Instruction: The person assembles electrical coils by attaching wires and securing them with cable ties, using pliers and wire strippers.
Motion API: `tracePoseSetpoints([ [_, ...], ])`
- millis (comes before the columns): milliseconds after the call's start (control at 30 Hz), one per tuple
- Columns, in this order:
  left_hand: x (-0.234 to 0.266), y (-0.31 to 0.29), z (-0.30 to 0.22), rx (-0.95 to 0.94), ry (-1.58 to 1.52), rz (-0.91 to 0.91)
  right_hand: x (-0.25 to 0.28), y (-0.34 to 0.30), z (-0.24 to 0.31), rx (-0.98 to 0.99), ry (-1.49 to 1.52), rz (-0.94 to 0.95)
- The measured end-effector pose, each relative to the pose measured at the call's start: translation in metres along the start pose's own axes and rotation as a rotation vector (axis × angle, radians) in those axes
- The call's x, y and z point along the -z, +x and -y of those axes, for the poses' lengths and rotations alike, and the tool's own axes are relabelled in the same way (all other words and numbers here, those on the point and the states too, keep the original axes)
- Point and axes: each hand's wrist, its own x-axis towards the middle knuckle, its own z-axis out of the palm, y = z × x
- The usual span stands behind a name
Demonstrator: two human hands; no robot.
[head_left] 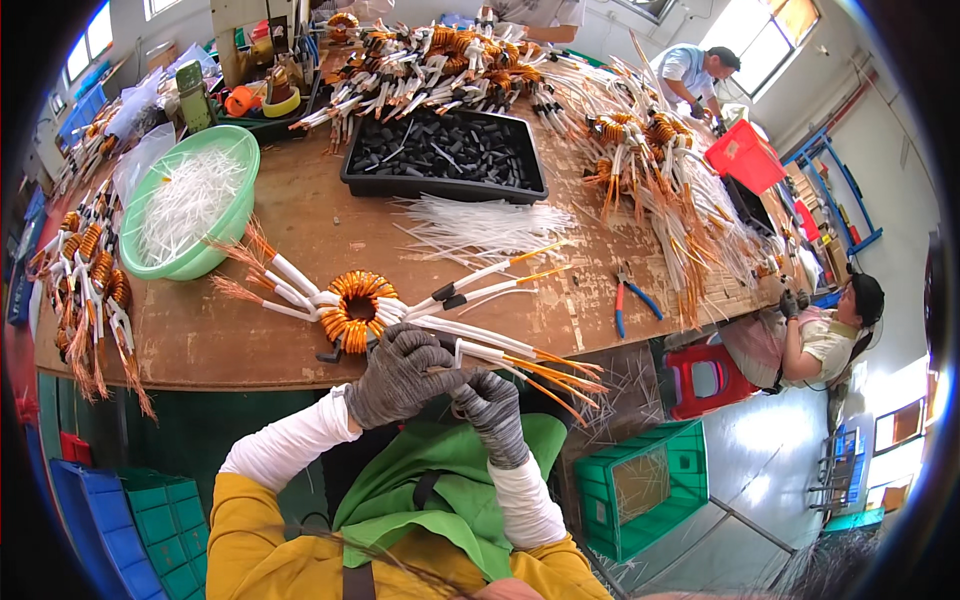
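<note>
A ring-shaped coil (338, 325) wound with orange copper wire lies at the table's near edge. White-sleeved leads (290, 290) with frayed copper ends spread from it to the left. More white leads (500, 358) run right, ending in bare copper; two of the upper ones carry black sleeves (454, 302). My left hand (395, 375), in a grey knit glove, is closed on the lower right leads beside the coil. Close against it, my right hand (492, 412), also gloved, has its fingers pinched together. What lies between those fingers is hidden. A small white bend shows between the hands.
Beyond lie loose white strips (480, 225), a black tray (440, 190) of black sleeves, and heaped coils. A green bowl (240, 190) of white strips stands left, pliers (632, 297) right. A green crate (590, 510) sits below; a co-worker (800, 335) sits at right.
</note>
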Motion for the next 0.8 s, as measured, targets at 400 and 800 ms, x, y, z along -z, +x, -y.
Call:
tracePoseSetpoints([
  [400,-0.012,0.014,0.018,0.076,-0.153,0.041,-0.017,-0.018,0.013,-0.014,0.020,0.085],
  [800,-0.010,0.016,0.020,0.139,-0.208,0.347,-0.023,0.004,0.021,0.461,-0.017,-0.040],
])
